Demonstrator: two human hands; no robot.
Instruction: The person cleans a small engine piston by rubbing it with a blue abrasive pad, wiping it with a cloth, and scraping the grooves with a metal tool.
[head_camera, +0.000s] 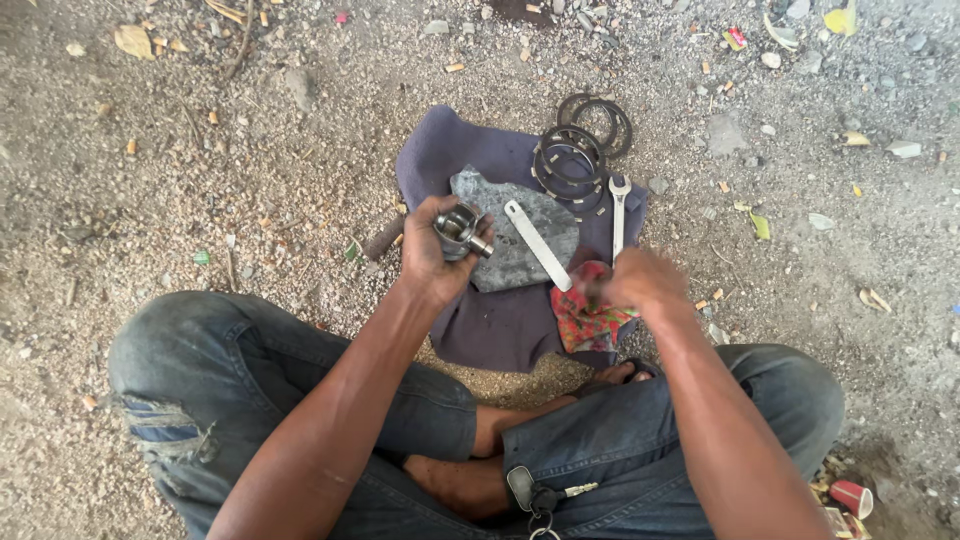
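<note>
My left hand (432, 252) grips a small round metal part (460, 231) with a short pin sticking out of its side, held above a purple cloth (450, 160). My right hand (640, 284) is closed on a red patterned rag (582, 318) and blurred by motion, just right of a flat grey stone slab (500, 235). A flat white metal strip (537, 244) lies across the slab, its near end close to my right hand.
Several dark metal rings (575, 150) lie stacked at the cloth's far right corner, with a small spanner (618, 210) beside them. I sit cross-legged in jeans on gravel. Keys (545, 495) hang at my lap. A red cup (850, 497) lies at lower right.
</note>
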